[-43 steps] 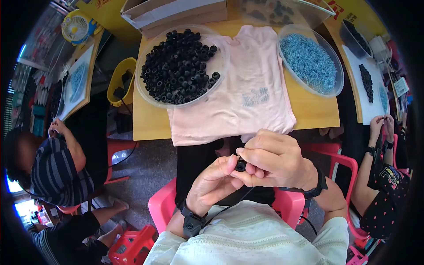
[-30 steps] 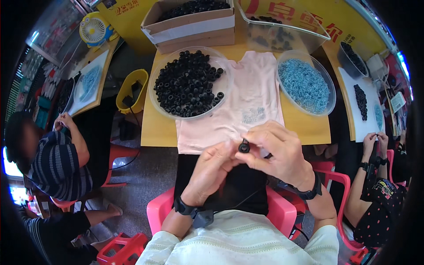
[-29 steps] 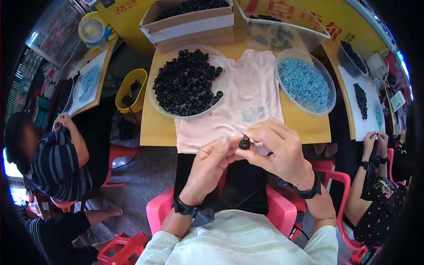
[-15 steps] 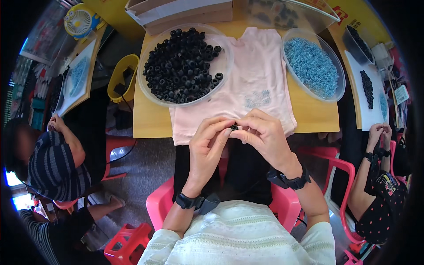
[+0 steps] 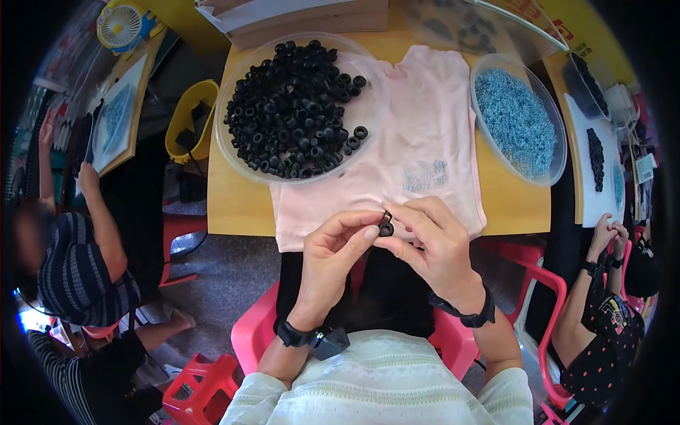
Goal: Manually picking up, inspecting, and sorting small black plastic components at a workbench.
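Note:
My left hand (image 5: 340,244) pinches a small black ring-shaped part (image 5: 385,229) between thumb and fingers, its round hole facing up at me. From the other side, my right hand (image 5: 433,248) closes its thumb and fingertips on the same part, near its upper edge. What exactly lies under the right fingertips is partly hidden. Both hands are above the front edge of a pale pink cloth (image 5: 397,92) spread on the table. A wide clear tub (image 5: 370,106) heaped with similar black parts (image 5: 283,106) stands beyond my left hand.
A clear oval tub (image 5: 476,106) of tiny bluish pieces (image 5: 517,117) stands at the right. Small silvery bits (image 5: 426,176) lie on the cloth. At the back are a cardboard box (image 5: 304,25) and a clear bin (image 5: 489,25). People work at side tables; a yellow bin (image 5: 173,134) is left.
The black ring has turned and shows its hole more plainly between my fingers. My hands sit slightly lower in view. At the left, another person's arms have spread apart, one reaching up.

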A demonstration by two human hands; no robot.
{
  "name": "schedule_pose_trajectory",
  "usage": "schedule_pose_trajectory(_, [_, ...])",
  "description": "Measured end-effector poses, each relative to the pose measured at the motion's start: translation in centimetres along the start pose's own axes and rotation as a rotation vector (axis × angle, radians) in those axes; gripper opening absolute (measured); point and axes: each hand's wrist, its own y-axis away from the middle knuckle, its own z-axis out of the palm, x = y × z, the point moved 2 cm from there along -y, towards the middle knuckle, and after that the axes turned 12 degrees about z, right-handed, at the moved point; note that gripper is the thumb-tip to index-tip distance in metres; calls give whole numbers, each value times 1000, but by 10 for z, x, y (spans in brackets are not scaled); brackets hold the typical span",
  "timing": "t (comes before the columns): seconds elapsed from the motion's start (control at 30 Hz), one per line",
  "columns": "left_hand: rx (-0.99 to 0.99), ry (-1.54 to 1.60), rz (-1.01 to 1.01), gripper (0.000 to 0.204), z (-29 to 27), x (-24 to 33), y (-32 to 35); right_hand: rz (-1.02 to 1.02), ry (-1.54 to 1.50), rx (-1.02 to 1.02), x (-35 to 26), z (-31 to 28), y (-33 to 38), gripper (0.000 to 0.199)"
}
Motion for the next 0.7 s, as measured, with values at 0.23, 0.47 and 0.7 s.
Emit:
schedule_pose_trajectory(0.23, [38,273,-114,21,4,2,-2,-72,87,5,-8,-3,-4,43])
schedule_pose_trajectory(0.47, [-29,204,-41,20,7,17,4,151,-219,-96,-15,-14,3,28])
schedule_pose_trajectory(0.7, [-95,114,59,23,17,28,16,328,-487,-80,-25,-24,14,15])
